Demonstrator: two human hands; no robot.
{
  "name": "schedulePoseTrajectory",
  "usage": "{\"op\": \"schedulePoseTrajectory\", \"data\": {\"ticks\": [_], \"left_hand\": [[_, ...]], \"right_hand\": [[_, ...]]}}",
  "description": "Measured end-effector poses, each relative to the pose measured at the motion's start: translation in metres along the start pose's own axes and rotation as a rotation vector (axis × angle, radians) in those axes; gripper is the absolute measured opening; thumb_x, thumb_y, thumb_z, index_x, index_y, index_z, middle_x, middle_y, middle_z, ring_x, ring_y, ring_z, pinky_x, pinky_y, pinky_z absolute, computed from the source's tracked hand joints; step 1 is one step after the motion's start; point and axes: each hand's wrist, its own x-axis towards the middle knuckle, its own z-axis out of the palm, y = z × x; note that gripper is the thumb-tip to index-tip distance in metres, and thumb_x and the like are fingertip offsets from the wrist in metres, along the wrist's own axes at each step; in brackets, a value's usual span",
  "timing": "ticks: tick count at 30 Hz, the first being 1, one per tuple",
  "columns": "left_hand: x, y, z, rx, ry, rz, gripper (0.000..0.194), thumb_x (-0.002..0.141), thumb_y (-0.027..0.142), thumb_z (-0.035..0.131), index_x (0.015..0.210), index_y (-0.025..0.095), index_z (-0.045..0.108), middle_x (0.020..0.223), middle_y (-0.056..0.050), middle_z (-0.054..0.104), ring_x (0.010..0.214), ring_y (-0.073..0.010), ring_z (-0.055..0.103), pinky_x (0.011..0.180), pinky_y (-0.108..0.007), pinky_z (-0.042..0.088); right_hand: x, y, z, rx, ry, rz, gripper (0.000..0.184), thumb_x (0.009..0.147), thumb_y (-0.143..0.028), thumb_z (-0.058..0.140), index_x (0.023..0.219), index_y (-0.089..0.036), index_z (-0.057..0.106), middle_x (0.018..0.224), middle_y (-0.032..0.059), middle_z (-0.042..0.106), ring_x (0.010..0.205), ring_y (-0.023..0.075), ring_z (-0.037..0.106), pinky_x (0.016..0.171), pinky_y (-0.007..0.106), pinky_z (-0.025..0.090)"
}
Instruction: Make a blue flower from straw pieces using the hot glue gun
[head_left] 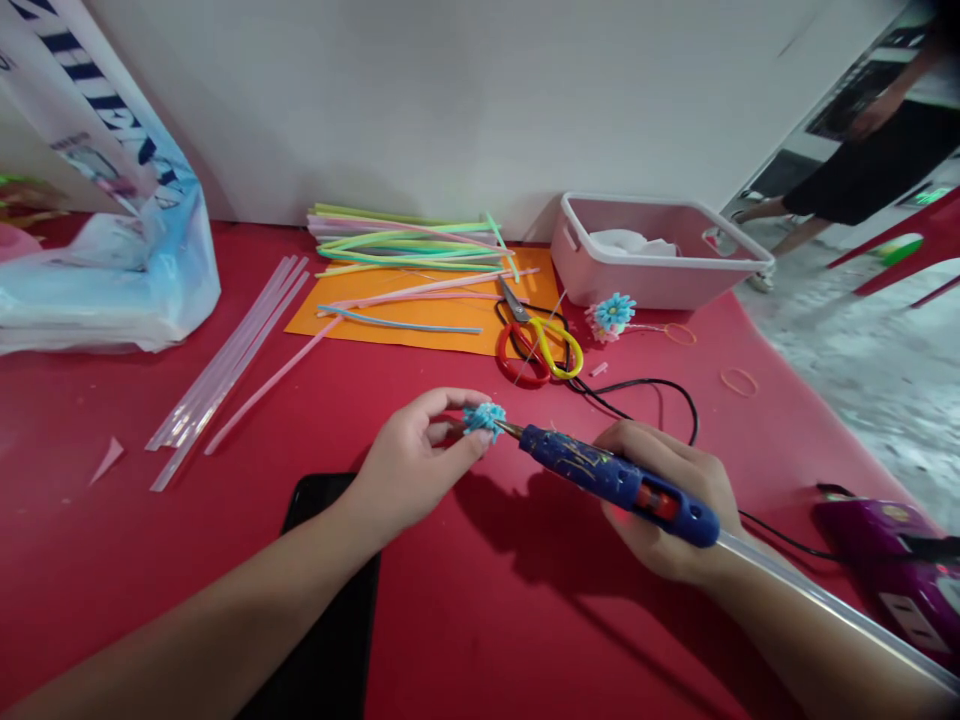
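Note:
Between the thumb and fingers of my left hand is a small blue pipe-cleaner flower, held just above the red table. My right hand is wrapped round a dark blue hot glue gun. Its metal tip meets the right side of the flower; whether glue is coming out cannot be made out. A long clear glue stick sticks out of the gun's back end along my right forearm. Scissors with red and yellow handles lie beyond my hands.
Coloured pipe cleaners lie on an orange sheet. Clear glue sticks and a plastic bag are leftward. A pink bin and a finished flower stand back right. A black phone lies under my left forearm; a purple power strip sits right.

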Motion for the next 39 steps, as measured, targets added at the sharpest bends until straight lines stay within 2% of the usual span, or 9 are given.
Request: {"op": "schedulePoseTrajectory", "data": {"ticks": [3, 6, 12, 28, 31, 35, 39], "left_hand": [[-0.0007, -0.0014, -0.0003, 0.008, -0.012, 0.01, 0.033, 0.081, 0.03, 0.076, 0.109, 0.019, 0.064, 0.104, -0.005, 0.073, 0.092, -0.0176, 0.071, 0.082, -0.027, 0.054], [-0.0017, -0.0018, -0.0006, 0.018, -0.013, 0.011, 0.031, 0.081, 0.031, 0.076, 0.107, 0.019, 0.062, 0.101, -0.005, 0.072, 0.088, -0.0166, 0.071, 0.081, -0.027, 0.054], [-0.0011, -0.0008, -0.0004, 0.048, 0.002, 0.007, 0.031, 0.08, 0.033, 0.077, 0.103, 0.018, 0.063, 0.102, -0.007, 0.073, 0.091, -0.0189, 0.071, 0.083, -0.03, 0.054], [0.0004, -0.0022, -0.0011, 0.058, -0.028, 0.001, 0.034, 0.081, 0.035, 0.075, 0.106, 0.017, 0.062, 0.103, -0.007, 0.071, 0.09, -0.0183, 0.069, 0.085, -0.034, 0.053], [0.0003, -0.0021, -0.001, 0.001, -0.029, -0.013, 0.033, 0.081, 0.033, 0.075, 0.106, 0.017, 0.061, 0.102, -0.006, 0.071, 0.087, -0.016, 0.069, 0.083, -0.032, 0.054], [0.001, -0.0015, -0.0005, -0.103, -0.012, -0.03, 0.032, 0.079, 0.031, 0.077, 0.103, 0.016, 0.061, 0.1, -0.004, 0.071, 0.083, -0.0134, 0.069, 0.081, -0.03, 0.054], [0.0019, -0.0012, -0.0003, -0.12, -0.006, -0.007, 0.031, 0.078, 0.029, 0.078, 0.102, 0.017, 0.062, 0.1, -0.004, 0.071, 0.084, -0.0136, 0.068, 0.081, -0.03, 0.055]], "right_hand": [[-0.0003, -0.0012, 0.0004, -0.04, -0.008, 0.024, 0.012, 0.075, -0.02, 0.054, 0.086, -0.025, 0.051, 0.072, -0.0005, 0.056, 0.06, 0.0159, 0.052, 0.057, 0.029, 0.043], [0.0002, -0.0008, 0.0005, -0.064, -0.001, -0.023, 0.012, 0.076, -0.02, 0.054, 0.085, -0.025, 0.049, 0.071, -0.0012, 0.054, 0.058, 0.015, 0.05, 0.056, 0.028, 0.041], [0.0004, 0.0019, -0.0001, -0.083, 0.017, -0.072, 0.012, 0.076, -0.021, 0.056, 0.084, -0.025, 0.047, 0.069, -0.0021, 0.051, 0.056, 0.0144, 0.048, 0.055, 0.027, 0.04], [-0.0017, 0.004, 0.0012, -0.122, 0.078, -0.081, 0.009, 0.078, -0.024, 0.055, 0.081, -0.024, 0.047, 0.066, -0.0019, 0.049, 0.054, 0.0141, 0.046, 0.052, 0.028, 0.037], [0.0011, -0.0003, -0.0011, -0.122, 0.054, -0.105, 0.012, 0.077, -0.02, 0.056, 0.087, -0.024, 0.05, 0.071, -0.0001, 0.054, 0.058, 0.0156, 0.052, 0.053, 0.028, 0.041], [0.0043, -0.0049, -0.0019, -0.122, 0.056, -0.117, 0.029, 0.076, -0.014, 0.055, 0.103, -0.024, 0.054, 0.083, 0.0035, 0.064, 0.07, 0.0183, 0.063, 0.062, 0.028, 0.05], [0.0019, -0.0011, 0.0009, -0.087, 0.061, -0.084, 0.024, 0.075, -0.015, 0.054, 0.097, -0.024, 0.055, 0.08, 0.0025, 0.063, 0.067, 0.018, 0.061, 0.061, 0.029, 0.049]]}}
